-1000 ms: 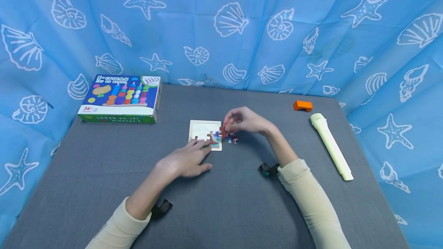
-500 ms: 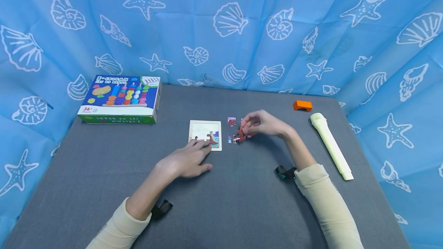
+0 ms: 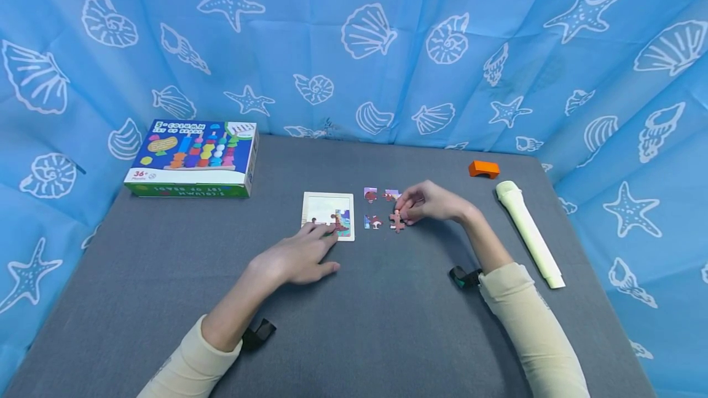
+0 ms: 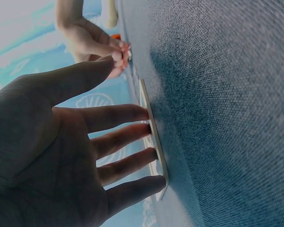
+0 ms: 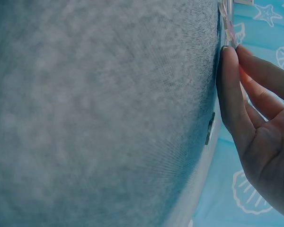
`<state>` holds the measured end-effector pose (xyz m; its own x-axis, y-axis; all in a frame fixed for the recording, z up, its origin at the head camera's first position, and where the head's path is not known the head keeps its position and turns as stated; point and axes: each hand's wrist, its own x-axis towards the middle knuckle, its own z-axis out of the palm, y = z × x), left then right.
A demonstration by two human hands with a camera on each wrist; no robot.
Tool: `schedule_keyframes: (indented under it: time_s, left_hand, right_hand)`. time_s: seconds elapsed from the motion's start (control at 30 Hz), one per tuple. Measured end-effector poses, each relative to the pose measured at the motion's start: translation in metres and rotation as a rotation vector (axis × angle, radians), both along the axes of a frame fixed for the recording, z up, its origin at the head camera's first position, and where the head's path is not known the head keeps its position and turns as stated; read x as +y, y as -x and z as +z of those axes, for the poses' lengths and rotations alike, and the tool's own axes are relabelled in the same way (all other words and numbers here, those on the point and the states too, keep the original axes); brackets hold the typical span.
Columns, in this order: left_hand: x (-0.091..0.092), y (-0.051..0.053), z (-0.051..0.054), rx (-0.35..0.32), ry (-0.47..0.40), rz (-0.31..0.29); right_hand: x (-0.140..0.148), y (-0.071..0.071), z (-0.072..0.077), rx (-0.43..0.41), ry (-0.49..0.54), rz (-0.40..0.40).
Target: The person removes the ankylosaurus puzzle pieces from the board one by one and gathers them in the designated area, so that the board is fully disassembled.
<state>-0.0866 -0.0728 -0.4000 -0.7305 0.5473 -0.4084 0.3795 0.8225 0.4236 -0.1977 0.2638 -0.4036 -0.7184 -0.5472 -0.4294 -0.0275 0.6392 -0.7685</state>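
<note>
A square wooden puzzle tray (image 3: 326, 196) lies mid-table, with picture pieces filling its lower right part. My left hand (image 3: 298, 258) rests its fingertips on the tray's near edge; in the left wrist view these fingers (image 4: 118, 142) are spread and fairly straight. To the right, my right hand (image 3: 434, 202) pinches a reddish-brown jigsaw piece (image 3: 396, 221) between thumb and fingers, low over the cloth. Loose jigsaw pieces lie close by: a purple-and-brown piece (image 3: 370, 195), a purple piece (image 3: 389, 194) partly behind the fingers, and a blue-and-brown piece (image 3: 373, 222).
A bead-toy box (image 3: 190, 155) sits at the back left. On the right are an orange arch block (image 3: 483, 169) and a pale yellow, microphone-shaped stick (image 3: 530, 232). A blue shell-print curtain (image 3: 343, 78) hangs behind the grey table.
My right hand has moved right, away from the tray, carrying the brown jigsaw piece and uncovering the loose ones. The left hand has stayed in place.
</note>
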Motion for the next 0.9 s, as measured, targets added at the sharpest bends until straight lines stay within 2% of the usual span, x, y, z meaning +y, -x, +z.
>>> schedule_keyframes:
  time_s: [0.23, 0.9]
  left_hand:
    - [0.0004, 0.0002, 0.0003, 0.004, 0.002, -0.003]
    - [0.0008, 0.0001, 0.0002, 0.003, 0.006, 0.001]
  right_hand:
    - [-0.0036, 0.0021, -0.0007, -0.014, -0.020, -0.010]
    - [-0.0069, 0.0015, -0.0020, 0.070, -0.015, -0.032]
